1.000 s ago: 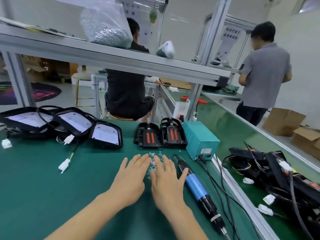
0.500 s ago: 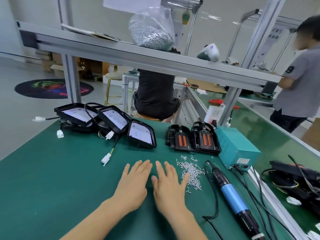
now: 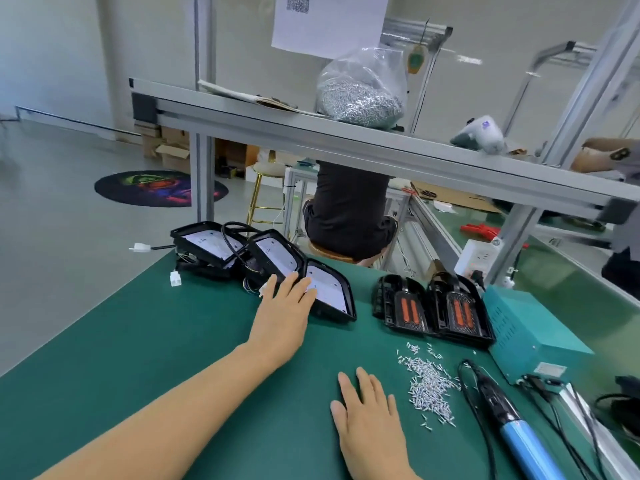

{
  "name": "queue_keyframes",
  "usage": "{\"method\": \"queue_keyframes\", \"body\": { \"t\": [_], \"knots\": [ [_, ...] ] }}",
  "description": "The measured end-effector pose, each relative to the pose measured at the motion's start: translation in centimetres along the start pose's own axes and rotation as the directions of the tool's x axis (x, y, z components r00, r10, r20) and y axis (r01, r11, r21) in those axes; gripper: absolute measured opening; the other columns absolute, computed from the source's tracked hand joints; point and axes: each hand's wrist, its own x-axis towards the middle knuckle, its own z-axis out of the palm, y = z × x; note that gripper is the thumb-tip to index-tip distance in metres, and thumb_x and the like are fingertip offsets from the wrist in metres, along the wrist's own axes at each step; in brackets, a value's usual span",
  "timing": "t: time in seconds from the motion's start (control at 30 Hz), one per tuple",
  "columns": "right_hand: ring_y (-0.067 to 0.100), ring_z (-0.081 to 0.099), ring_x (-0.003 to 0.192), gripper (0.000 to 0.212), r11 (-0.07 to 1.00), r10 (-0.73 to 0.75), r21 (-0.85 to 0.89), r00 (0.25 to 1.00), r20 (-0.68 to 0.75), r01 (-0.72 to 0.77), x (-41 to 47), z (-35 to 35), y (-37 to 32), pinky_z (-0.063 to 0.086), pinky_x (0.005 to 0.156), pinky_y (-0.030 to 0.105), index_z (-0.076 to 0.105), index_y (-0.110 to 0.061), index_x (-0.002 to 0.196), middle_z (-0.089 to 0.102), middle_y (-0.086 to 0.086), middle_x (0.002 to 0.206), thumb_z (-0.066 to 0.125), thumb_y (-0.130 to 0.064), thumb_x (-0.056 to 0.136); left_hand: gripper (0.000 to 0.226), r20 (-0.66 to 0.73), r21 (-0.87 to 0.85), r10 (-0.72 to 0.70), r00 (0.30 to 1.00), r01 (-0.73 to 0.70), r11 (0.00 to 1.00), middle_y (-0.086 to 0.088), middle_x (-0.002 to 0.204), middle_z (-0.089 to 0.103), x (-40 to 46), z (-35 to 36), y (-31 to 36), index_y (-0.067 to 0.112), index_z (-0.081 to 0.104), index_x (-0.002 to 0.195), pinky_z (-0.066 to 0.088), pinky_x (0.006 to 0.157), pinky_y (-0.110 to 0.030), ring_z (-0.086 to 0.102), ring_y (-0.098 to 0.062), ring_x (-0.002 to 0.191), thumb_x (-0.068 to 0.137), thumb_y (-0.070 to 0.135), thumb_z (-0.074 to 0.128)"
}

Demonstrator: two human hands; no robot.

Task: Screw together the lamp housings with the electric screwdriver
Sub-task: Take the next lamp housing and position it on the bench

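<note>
Lamp housings sit in two groups along the far side of the green bench. Left hand reaches out flat, fingers straight; fingertips lie on the near-left edge of the nearest white-panelled housing. Whether it presses or only touches, cannot tell. Two more white-panelled housings overlap just left of and beyond that one, with black cable and white connectors trailing off them.

Right hand lies palm down on the bench, fingers straight, holding nothing, well nearer than that housing and a little right of it. Loose pile of small silver screws just right of this hand, not touching it. Right of the screws: electric screwdriver, black nose, blue grip, lying on the bench, untouched.

Right of the nearest white-panelled housing, apart from it: two black housings with orange inserts, side by side. Teal power box further right, touching them.
</note>
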Motion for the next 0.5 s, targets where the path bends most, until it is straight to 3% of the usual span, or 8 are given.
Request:
{"method": "queue_keyframes", "body": {
  "t": [0.07, 0.13, 0.17, 0.2, 0.23, 0.3, 0.4, 0.5],
  "knots": [
    [0.017, -0.001, 0.151, 0.055, 0.999, 0.008, -0.036, 1.0, -0.005, -0.008, 0.2, 0.0, -0.4, 0.005, 0.12, 0.041, 0.003, -0.036, 0.155, -0.007, 0.0, 0.164, 0.024, -0.046, 0.105, 0.058, 0.021, 0.103, 0.075, 0.997, -0.077, 0.992, -0.007, 0.159, 0.008, 1.5, 0.2, -0.2, 0.014, 0.02, 0.148, -0.005, 0.116, -0.05, 0.001, -0.027, 0.146, 0.096, 0.015, 0.044],
    [0.022, 0.039, 0.14, 0.067, 0.998, -0.02, -0.064, 0.992, -0.122, 0.013, 0.2, -0.4, -0.9, 0.036, 0.11, 0.05, 0.042, -0.029, 0.147, 0.033, 0.016, 0.155, 0.064, -0.05, 0.087, 0.058, 0.023, 0.169, 0.134, 0.991, -0.136, 0.976, -0.012, 0.158, 0.009, 2.9, 0.5, -0.2, 0.01, 0.021, 0.147, -0.008, 0.115, -0.052, 0.0, -0.031, 0.146, 0.093, 0.009, 0.044],
    [0.024, 0.064, 0.115, 0.07, 0.998, -0.042, -0.06, 0.981, -0.19, 0.031, 0.3, -0.4, -0.7, 0.054, 0.088, 0.05, 0.068, -0.023, 0.123, 0.061, 0.019, 0.131, 0.087, -0.049, 0.061, 0.06, 0.034, 0.203, 0.163, 0.986, -0.166, 0.965, -0.014, 0.158, 0.01, 3.4, 0.7, -0.2, 0.009, 0.021, 0.147, -0.009, 0.114, -0.052, -0.001, -0.032, 0.146, 0.092, 0.007, 0.045],
    [0.024, 0.074, 0.088, 0.066, 0.993, -0.08, -0.105, 0.964, -0.253, 0.055, 0.2, -0.1, -0.5, 0.059, 0.065, 0.046, 0.08, -0.02, 0.097, 0.074, 0.014, 0.104, 0.096, -0.046, 0.038, 0.061, 0.053, 0.238, 0.191, 0.98, -0.198, 0.951, -0.014, 0.158, 0.011, 3.9, 1.0, -0.2, 0.008, 0.021, 0.147, -0.01, 0.114, -0.053, 0.0, -0.033, 0.146, 0.092, 0.006, 0.046],
    [0.024, 0.075, 0.072, 0.055, 0.991, -0.102, -0.116, 0.95, -0.295, 0.07, 0.1, 0.1, -0.6, 0.058, 0.052, 0.043, 0.081, -0.021, 0.081, 0.076, 0.009, 0.089, 0.097, -0.046, 0.036, 0.062, 0.081, 0.269, 0.209, 0.975, -0.223, 0.937, -0.015, 0.158, 0.012, 4.3, 1.3, -0.3, 0.008, 0.021, 0.148, -0.01, 0.114, -0.053, 0.0, -0.033, 0.146, 0.092, 0.006, 0.046],
    [0.023, 0.074, 0.065, 0.032, 0.992, -0.09, -0.115, 0.943, -0.321, 0.056, 0.5, 0.5, -0.5, 0.055, 0.045, 0.043, 0.081, -0.023, 0.074, 0.076, 0.006, 0.083, 0.084, -0.052, 0.061, 0.062, 0.123, 0.288, 0.213, 0.969, -0.24, 0.927, -0.013, 0.157, 0.016, 5.0, 1.6, -0.4, 0.01, 0.023, 0.148, -0.01, 0.114, -0.053, 0.002, -0.032, 0.146, 0.091, 0.01, 0.048],
    [0.023, 0.074, 0.063, 0.046, 0.996, -0.051, -0.088, 0.953, -0.297, 0.026, 1.0, 0.9, -0.4, 0.055, 0.05, 0.041, 0.081, -0.024, 0.073, 0.076, 0.005, 0.082, 0.092, -0.048, 0.035, 0.064, 0.092, 0.186, 0.135, 0.986, -0.151, 0.971, -0.009, 0.154, 0.026, 6.1, 1.0, -1.0, 0.012, 0.03, 0.144, -0.01, 0.114, -0.052, 0.008, -0.028, 0.145, 0.084, 0.017, 0.052],
    [0.022, 0.073, 0.073, 0.032, 0.991, -0.107, -0.113, 0.92, -0.377, 0.069, 0.9, 0.8, -0.3, 0.055, 0.06, 0.038, 0.081, -0.025, 0.072, 0.077, 0.004, 0.084, 0.059, -0.047, 0.063, 0.063, 0.096, 0.273, 0.045, 0.994, -0.07, 0.96, -0.009, 0.147, 0.036, 7.2, -0.2, -3.3, 0.013, 0.036, 0.142, -0.003, 0.115, -0.055, 0.016, -0.029, 0.143, 0.083, 0.021, 0.058]
  ]
}}
